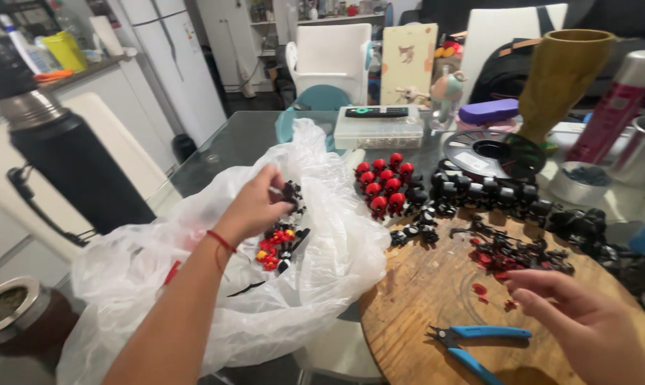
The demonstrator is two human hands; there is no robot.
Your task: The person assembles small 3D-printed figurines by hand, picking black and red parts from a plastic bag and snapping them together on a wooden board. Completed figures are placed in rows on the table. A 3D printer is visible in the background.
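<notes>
Left hand (254,207) is pinching one small black figure (291,191) over the plastic bag (322,264) at the table's near edge. Right hand (586,317) open above the round wooden board (422,292); nine red figures (384,184), one blue cutter (472,342).

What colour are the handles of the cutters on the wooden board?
Blue handles on the cutters, with dark jaws; seen in the head view.
</notes>
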